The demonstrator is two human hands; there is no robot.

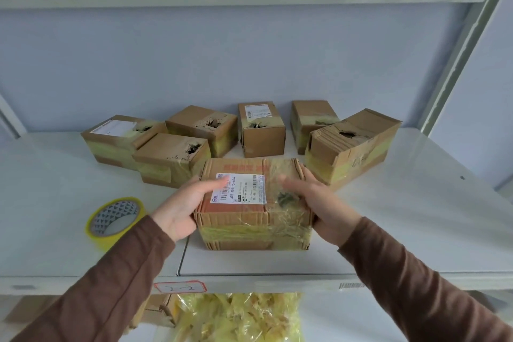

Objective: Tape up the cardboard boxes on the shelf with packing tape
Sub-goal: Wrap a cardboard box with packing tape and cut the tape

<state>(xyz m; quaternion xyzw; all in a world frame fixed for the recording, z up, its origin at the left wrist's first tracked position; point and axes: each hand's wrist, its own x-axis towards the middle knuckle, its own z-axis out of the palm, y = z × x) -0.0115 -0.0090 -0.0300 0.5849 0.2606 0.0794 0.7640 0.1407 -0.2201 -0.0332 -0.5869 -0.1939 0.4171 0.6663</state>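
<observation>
Cardboard, worn and creased: front box (254, 203) near the shelf (416, 216) edge, clasped from both sides. Left hand (183, 207) flat against the left wall, thumb over the top by the white shipping label (239, 188); right hand (323, 203) against the right wall, fingers blurred over the top, so exact curl hard to read, yet clearly gripping the box. Already wrapped in yellowish tape: a band round the lower front, clear film over the right part of the top, a dark hole visible under that film. Looks done or nearly done, judging by the wrap.

Yellow roll of packing tape (115, 221) lying on the shelf just left of the left wrist, touched by neither hand.

Behind, six more boxes (172, 159) in a loose row against the wall, each with old yellowish bands and a torn dark hole in the top left uncovered. Probably the bulk of the work still ahead: one box of seven sealed, six holes left to cover.

Below the shelf, a bag of crumpled yellow tape scraps (238, 316).
</observation>
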